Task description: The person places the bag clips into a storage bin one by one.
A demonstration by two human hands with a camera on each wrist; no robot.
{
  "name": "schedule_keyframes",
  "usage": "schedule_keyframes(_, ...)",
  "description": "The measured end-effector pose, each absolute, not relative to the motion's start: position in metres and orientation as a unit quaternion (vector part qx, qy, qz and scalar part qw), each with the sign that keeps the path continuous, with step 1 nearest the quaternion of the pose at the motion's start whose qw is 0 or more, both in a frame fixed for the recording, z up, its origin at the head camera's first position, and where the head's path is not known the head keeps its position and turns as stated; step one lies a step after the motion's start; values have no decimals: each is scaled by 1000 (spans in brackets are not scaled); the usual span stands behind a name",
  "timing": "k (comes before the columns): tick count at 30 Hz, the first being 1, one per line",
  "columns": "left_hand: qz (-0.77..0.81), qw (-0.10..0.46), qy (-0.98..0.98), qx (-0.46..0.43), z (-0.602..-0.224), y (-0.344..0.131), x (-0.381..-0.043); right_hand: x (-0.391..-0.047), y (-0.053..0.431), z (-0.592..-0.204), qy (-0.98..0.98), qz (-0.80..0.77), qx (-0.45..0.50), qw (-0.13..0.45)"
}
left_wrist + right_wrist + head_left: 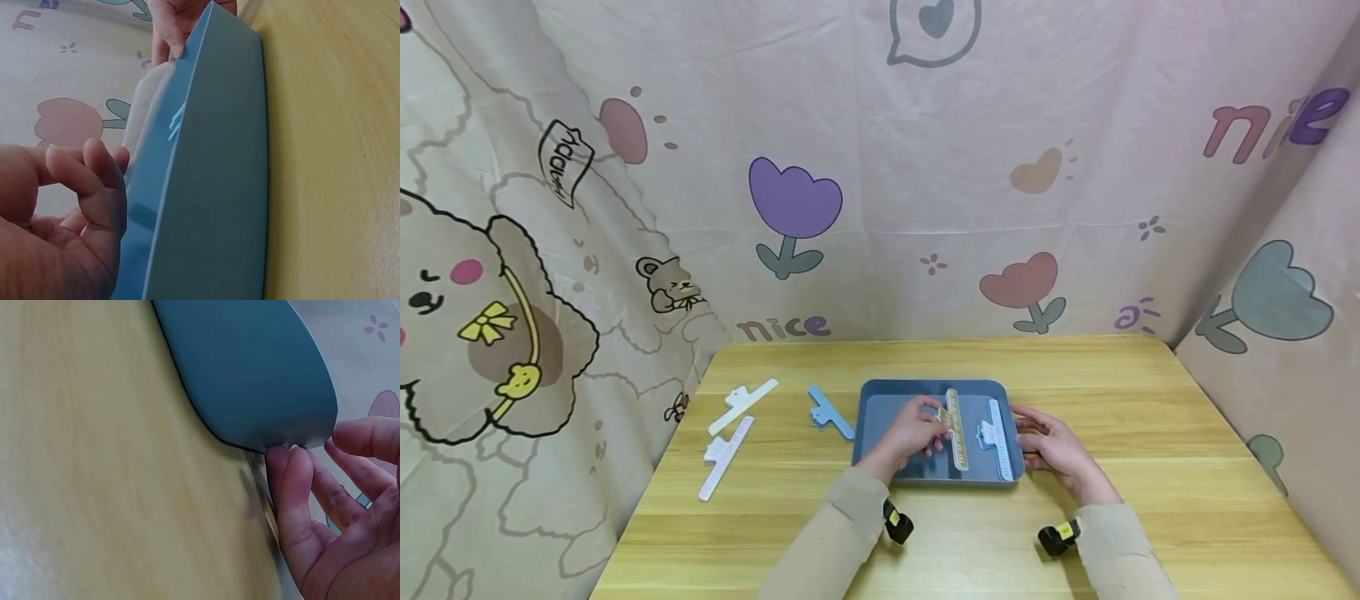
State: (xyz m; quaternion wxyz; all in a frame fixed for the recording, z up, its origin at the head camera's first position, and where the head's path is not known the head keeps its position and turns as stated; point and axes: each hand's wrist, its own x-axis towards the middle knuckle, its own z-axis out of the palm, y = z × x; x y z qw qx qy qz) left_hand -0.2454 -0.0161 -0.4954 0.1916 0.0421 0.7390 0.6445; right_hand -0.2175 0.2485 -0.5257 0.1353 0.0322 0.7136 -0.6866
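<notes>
My left hand (916,429) pinches an olive-gold ruler clip (957,433) by its clip part, over the middle of a blue tray (880,408). In the left wrist view the pale clip (140,112) stands out beyond the curled fingers (94,187), partly hidden by them. A light blue ruler clip (999,446) lies in the tray on the right side, running front to back. My right hand (1060,450) is at the tray's right end, its fingertips touching the outer wall (275,381), with fingers spread and slightly bent.
Left of the tray, a blue ruler clip (831,412) lies slanted on the wooden table (1150,433). Further left lie a white clip (743,406) and a pale lilac-white clip (726,460). A printed curtain (910,183) hangs behind the table.
</notes>
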Motion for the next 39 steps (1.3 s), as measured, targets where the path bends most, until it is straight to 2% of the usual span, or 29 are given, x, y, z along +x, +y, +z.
schedule_keyframes(11, 629, 204, 749, 48, -501, -5, -246, -219, 247, -526, 717, -683, 43, 131)
schedule_keyframes(39, 601, 288, 745, 35, -499, 6, -244, -219, 246, -524, 714, -686, 38, 136)
